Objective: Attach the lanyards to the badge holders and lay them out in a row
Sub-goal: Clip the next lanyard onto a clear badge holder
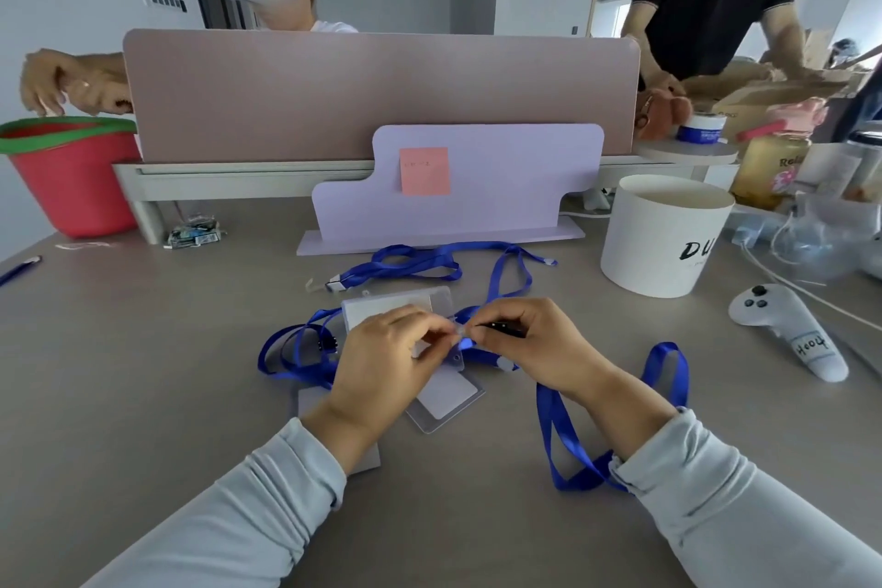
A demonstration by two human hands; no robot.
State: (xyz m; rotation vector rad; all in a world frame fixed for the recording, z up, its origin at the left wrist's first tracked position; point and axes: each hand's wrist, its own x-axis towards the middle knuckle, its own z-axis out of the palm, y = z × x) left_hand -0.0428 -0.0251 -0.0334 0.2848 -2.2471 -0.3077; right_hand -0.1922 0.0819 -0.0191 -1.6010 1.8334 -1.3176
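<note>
Left hand [386, 363] pinches card-filled badge holder [432, 421], right hand [539, 344] pinches lanyard clip [503, 327].

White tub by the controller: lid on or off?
Off. The white tub stands upright with an open top; its inner wall shows below the rim.

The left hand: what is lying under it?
Under the left hand a clear badge holder with a white card inside sticks out towards the right. The hand covers the rest of it, and anything else beneath cannot be seen.
</note>
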